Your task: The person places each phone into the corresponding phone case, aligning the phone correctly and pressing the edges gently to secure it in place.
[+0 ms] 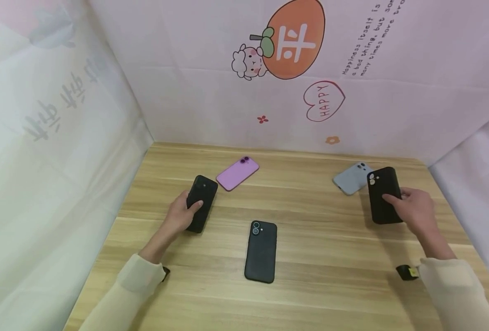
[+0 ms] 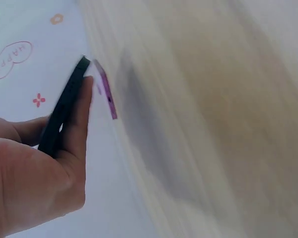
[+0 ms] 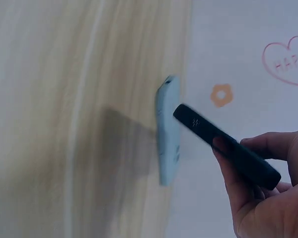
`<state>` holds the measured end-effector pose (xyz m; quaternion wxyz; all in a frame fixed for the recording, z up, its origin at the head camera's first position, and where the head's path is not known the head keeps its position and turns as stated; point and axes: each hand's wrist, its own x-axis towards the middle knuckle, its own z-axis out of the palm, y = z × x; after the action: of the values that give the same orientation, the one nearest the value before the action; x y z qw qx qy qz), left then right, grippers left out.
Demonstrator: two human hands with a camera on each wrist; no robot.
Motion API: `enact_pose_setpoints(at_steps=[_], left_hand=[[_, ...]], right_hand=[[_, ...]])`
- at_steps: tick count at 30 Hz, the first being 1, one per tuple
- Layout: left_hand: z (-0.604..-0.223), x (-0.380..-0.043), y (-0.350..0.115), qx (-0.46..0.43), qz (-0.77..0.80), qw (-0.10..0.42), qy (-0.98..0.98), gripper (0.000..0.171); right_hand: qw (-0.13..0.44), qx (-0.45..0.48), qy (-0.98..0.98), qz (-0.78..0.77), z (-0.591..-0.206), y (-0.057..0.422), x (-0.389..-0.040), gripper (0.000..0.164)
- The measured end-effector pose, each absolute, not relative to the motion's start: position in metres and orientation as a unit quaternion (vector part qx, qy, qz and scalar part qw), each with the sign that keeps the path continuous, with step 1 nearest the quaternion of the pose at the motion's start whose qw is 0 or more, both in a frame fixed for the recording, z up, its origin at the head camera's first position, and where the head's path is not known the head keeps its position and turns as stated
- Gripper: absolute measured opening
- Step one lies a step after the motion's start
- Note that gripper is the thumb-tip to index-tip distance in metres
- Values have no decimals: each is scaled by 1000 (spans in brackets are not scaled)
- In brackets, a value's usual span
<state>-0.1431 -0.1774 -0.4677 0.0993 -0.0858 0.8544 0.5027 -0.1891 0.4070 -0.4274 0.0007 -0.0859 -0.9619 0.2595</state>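
In the head view my left hand grips a black phone above the left part of the table, thumb across its face. Edge-on, the same phone shows between thumb and fingers in the left wrist view. My right hand holds another black phone with two pale camera circles, thumb on its back. That phone's edge has small holes in the right wrist view. It partly covers a light blue phone lying behind it. Near the left hand lies a purple phone, camera side up.
A third black phone lies camera side up at the front middle of the wooden table. Printed white cloth stands behind the table, with more white cloth along both sides. Dark straps show near the cuffs.
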Motion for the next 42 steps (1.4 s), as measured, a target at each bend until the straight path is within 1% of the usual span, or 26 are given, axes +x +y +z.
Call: enact_pose_setpoints(at_steps=[3,10,18,28,37,42], left_hand=[[-462,-141,-172,-96,548,112,824,39],[-450,-137,-148,-96,671,143,721,35],[-449,-130,-121,-88,719,150,673,31],[-457,-123,-93,-60,793,171,582,34],[-455,-119,-71,-37,805,186,562,37],[-452,-118,-61,-25,814,191,547,38]], right_hand=[[-1,-88,-957,275,-420,397,-189,61],[-1,-84,-941,328,-401,367,-185,53],[-13,-46,-896,441,-386,318,-180,48],[-16,9,-877,480,-387,263,-174,43],[-46,25,-852,521,-388,217,-167,38],[-66,40,-816,572,-388,196,-167,33]])
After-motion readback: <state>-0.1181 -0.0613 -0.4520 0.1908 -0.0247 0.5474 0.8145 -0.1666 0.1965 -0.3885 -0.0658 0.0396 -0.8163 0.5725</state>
